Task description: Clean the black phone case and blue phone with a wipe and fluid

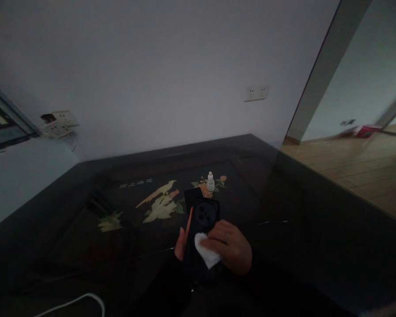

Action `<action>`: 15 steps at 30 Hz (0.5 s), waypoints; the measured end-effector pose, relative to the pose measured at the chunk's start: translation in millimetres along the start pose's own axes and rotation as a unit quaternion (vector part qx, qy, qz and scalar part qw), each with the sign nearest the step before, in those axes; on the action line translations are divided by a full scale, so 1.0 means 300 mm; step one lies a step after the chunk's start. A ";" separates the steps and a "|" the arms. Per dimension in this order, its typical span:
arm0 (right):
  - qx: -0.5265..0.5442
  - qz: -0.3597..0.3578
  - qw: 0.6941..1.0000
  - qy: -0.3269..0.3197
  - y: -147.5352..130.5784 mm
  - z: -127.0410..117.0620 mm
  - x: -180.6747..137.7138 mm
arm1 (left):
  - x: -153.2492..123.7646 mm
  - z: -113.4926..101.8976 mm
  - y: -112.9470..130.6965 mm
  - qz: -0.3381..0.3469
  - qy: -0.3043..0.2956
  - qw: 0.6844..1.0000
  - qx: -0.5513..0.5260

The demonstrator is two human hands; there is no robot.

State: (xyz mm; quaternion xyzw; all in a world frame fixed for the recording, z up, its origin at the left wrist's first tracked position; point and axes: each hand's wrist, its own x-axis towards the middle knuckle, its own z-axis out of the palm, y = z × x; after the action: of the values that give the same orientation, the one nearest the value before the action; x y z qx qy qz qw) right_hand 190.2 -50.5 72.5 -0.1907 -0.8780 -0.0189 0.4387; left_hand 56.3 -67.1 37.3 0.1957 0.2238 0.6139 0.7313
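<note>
A dark phone (194,224) with a round camera module lies back side up, tilted slightly, low in the middle of the head view. My left hand (182,242) grips it along its left edge, one finger stretched up the side; the rest of the hand is behind the phone or in shadow. With bent fingers my right hand (231,248) presses a folded white cloth or tissue (208,255) against the phone's back, below the camera module. Just beyond the phone are a flat black piece (193,193) and a small white dropper bottle (210,182), standing upright.
The dark glossy table (270,198) bears a bird-and-flower picture and meets a white wall. A white cable (82,299) lies near the front left. Wall sockets (256,93) are at the back, others (57,127) at left. Wooden floor (343,169) shows at right.
</note>
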 end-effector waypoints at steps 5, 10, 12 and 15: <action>-0.004 0.040 0.999 0.009 0.047 -0.026 0.010 | 0.009 0.006 -0.011 0.008 -0.009 1.000 -0.022; 0.060 -0.027 0.998 -0.007 -0.049 0.013 -0.010 | -0.001 0.003 -0.001 0.002 -0.007 1.000 -0.026; 0.067 -0.036 0.997 -0.021 -0.061 0.025 -0.015 | 0.001 0.001 0.006 0.005 -0.003 1.000 -0.023; 0.058 0.046 0.997 -0.023 -0.026 0.021 -0.005 | 0.013 -0.001 0.006 0.004 0.001 1.000 -0.019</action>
State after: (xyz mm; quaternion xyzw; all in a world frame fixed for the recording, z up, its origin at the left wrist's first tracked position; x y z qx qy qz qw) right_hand 183.3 -56.9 68.4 -0.2055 -0.8776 0.0567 0.4295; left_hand 55.2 -62.9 37.7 0.1821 0.2124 0.6211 0.7321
